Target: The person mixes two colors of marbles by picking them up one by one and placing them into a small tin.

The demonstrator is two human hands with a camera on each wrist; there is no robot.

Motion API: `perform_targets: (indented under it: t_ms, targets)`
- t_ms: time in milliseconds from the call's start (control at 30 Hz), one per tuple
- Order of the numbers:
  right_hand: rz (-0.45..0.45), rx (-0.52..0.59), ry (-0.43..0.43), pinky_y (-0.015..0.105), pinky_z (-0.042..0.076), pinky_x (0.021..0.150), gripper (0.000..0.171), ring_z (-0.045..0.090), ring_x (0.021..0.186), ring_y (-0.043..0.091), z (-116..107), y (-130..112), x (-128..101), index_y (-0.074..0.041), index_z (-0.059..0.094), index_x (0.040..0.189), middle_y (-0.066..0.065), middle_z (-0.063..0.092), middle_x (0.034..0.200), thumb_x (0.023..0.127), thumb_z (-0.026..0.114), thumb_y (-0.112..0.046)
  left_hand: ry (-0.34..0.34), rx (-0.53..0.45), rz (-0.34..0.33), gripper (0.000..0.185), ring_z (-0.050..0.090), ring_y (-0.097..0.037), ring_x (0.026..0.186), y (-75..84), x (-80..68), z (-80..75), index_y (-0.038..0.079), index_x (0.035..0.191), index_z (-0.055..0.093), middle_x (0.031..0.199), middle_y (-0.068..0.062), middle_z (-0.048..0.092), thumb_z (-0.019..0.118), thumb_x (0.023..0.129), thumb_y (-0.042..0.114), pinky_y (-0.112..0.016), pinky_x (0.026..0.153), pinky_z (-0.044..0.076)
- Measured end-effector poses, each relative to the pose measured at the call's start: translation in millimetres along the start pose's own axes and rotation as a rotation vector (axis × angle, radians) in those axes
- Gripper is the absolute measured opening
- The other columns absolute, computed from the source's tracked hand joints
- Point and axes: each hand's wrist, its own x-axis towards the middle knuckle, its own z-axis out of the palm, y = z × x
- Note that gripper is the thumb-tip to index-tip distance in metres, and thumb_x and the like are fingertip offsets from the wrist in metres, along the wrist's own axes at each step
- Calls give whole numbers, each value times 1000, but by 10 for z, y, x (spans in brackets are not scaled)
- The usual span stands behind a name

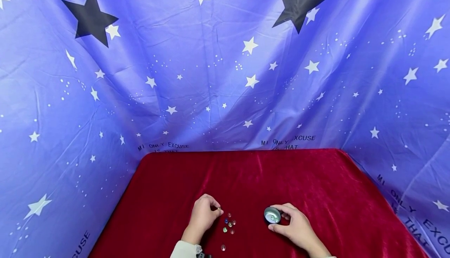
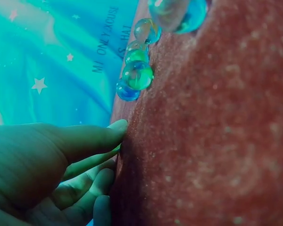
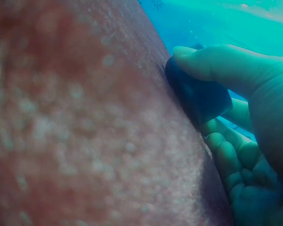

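Observation:
My left hand (image 1: 204,214) is low over the red cloth, thumb and forefinger tips together on what looks like a marble, mostly hidden by the fingers. Just right of those fingertips lies a loose cluster of glass marbles, among them a blue marble (image 1: 226,221) and a green-and-white marble (image 1: 225,230). In the left wrist view a green marble (image 2: 137,75) sits beyond the thumb. My right hand (image 1: 293,225) grips a small dark round cup (image 1: 272,215) by its side, thumb and fingers around it. Its shiny inside faces up; what lies in it is unclear.
Red velvety cloth (image 1: 246,180) covers the table. One clear marble (image 1: 223,247) lies apart, nearer to me. A dark object (image 1: 204,255) shows by the left sleeve. Blue star-printed curtains (image 1: 211,74) enclose the table at the back and both sides.

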Motion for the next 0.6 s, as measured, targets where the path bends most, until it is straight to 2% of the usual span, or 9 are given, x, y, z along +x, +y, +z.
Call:
perform_targets:
  t_ms: [300, 600]
  targets:
    - [3, 2, -1, 20, 50, 84, 55, 62, 92, 3, -12, -7, -2, -36, 75, 112, -16, 67, 102, 63, 99, -29, -31, -38, -42, 20, 61, -12, 87, 4, 9, -2, 23, 72, 73, 91, 11, 62, 92, 75, 18, -32, 80, 51]
    - [0, 0, 1, 20, 50, 84, 55, 61, 92, 4, -1, -2, 1, -37, 75, 112, -17, 67, 101, 63, 99, -31, -17, -29, -12, 20, 61, -11, 85, -25, 5, 4, 23, 72, 73, 89, 11, 62, 92, 74, 18, -31, 78, 50]
